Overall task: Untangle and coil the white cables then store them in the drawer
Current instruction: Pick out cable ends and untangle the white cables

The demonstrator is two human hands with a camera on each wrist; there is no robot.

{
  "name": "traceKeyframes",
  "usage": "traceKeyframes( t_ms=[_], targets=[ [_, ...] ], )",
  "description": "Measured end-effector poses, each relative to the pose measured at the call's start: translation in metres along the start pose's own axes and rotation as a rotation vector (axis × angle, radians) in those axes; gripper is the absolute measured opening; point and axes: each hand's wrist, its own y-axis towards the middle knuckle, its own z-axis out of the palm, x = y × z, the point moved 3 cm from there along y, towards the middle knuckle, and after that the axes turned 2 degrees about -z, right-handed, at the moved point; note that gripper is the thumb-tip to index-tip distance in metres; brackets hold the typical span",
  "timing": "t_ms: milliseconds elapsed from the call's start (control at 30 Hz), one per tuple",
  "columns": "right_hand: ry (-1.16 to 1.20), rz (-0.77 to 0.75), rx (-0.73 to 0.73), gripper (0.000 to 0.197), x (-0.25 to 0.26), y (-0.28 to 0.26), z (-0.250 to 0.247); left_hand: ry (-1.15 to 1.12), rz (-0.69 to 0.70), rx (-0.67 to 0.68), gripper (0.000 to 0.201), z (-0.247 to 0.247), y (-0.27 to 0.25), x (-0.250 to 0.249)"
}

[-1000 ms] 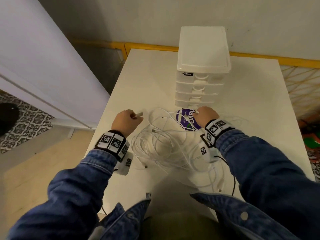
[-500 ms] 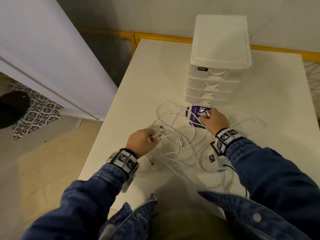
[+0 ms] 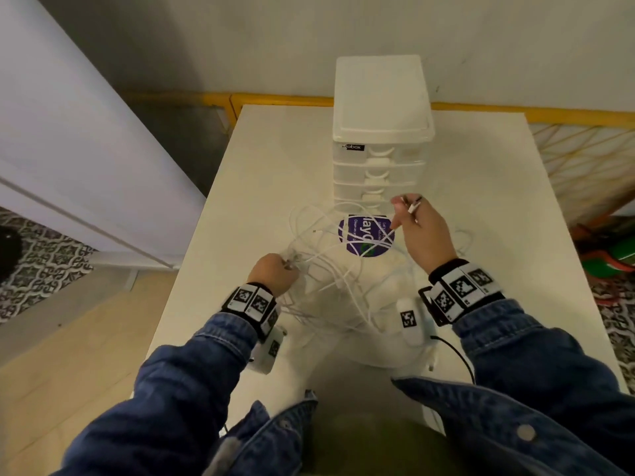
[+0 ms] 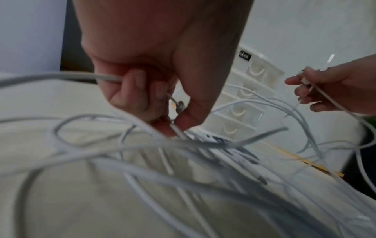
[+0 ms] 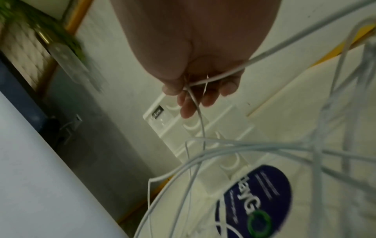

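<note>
- Your left hand [image 3: 275, 274] is low at the left edge of the cable pile, on the side far from the drawer box [image 3: 381, 132]. Its fingers [image 4: 132, 90] are curled around several white cables [image 3: 330, 266], and the thumb and one finger pinch a cable near a small metal plug.
- Your right hand [image 3: 424, 231] is lifted a little above the table [image 3: 268, 173], just in front of the lowest drawers of the drawer box. It pinches cable ends; a short white plug [image 3: 414, 206] stands out above the fingers.
- From your right hand the cables hang down and go toward your left hand, crossing each other.
- The white cables lie in a loose tangled pile on the table, in front of the drawer box and between your two hands. Some loops cross over the round purple sticker [image 3: 366, 237], which is on the table just in front of the drawer box.
- The drawer box stands at the back of the table, near the wall. All its drawers that you can see are closed, and no cable is inside them.
- Both wrist pictures are blurred, so I cannot tell how many cables each hand holds.
</note>
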Motion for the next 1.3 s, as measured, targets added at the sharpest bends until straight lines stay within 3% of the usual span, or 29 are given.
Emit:
traceKeyframes(
  t_ms=[133,267,400,667,767,867,967,1100,1300],
  targets=[
    [0.168,-0.075,-0.098,0.013,0.015,0.003,-0.016,-0.101,0.041,-0.077,0.022,-0.030,-0.003,-0.006],
    [0.212,-0.115,-0.185,0.016,0.013,0.002,-0.030,-0.271,0.113,-0.265,0.035,-0.060,-0.008,-0.009],
    [0.065,-0.017,-0.289,0.022,-0.011,-0.004,-0.050,-0.457,0.124,-0.469,0.039,-0.089,-0.019,0.002],
    [-0.112,0.271,-0.514,0.031,-0.058,-0.026,-0.114,-0.747,-0.043,-0.774,0.045,-0.137,-0.019,0.040],
    [-0.082,0.318,-0.478,0.032,-0.064,-0.028,-0.118,-0.790,-0.008,-0.731,0.041,-0.138,-0.018,0.031],
    [0.013,0.205,-0.302,0.032,-0.042,-0.024,-0.097,-0.679,0.098,-0.600,0.035,-0.123,-0.020,-0.004],
    [0.023,0.052,-0.151,0.027,-0.003,-0.020,-0.073,-0.574,0.271,-0.513,0.034,-0.106,-0.034,-0.051],
    [0.147,-0.070,-0.063,0.023,0.049,-0.016,-0.069,-0.547,0.504,-0.484,0.028,-0.108,-0.058,-0.096],
    [0.264,-0.232,-0.004,0.025,0.125,-0.009,-0.081,-0.723,0.814,-0.391,0.017,-0.137,-0.105,-0.153]
  ],
)
